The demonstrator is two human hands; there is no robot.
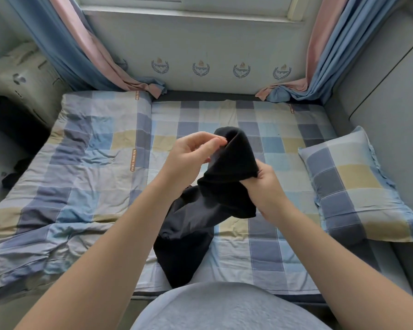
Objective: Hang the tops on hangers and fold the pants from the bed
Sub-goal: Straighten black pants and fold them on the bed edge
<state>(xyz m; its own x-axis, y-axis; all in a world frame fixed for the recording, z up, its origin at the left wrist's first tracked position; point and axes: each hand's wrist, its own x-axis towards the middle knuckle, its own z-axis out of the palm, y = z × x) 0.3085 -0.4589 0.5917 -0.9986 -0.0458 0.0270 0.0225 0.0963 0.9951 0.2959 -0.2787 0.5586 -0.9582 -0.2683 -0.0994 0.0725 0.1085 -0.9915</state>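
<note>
A black garment point(200, 210) hangs bunched between both hands above the middle of the bed, its lower end trailing down to the sheet near my body. My left hand point(191, 153) pinches its upper edge with thumb and fingertips. My right hand point(267, 194) grips the cloth lower on its right side, fingers wrapped into the fabric. Whether it is a top or pants I cannot tell. No hanger is in view.
The bed point(267, 248) has a checked blue, grey and yellow sheet. A rumpled matching duvet point(76, 167) covers its left half, a pillow point(358, 186) lies at the right. Dark cloth point(12, 177) sits off the bed's left edge. Curtains point(100, 63) hang at the back corners.
</note>
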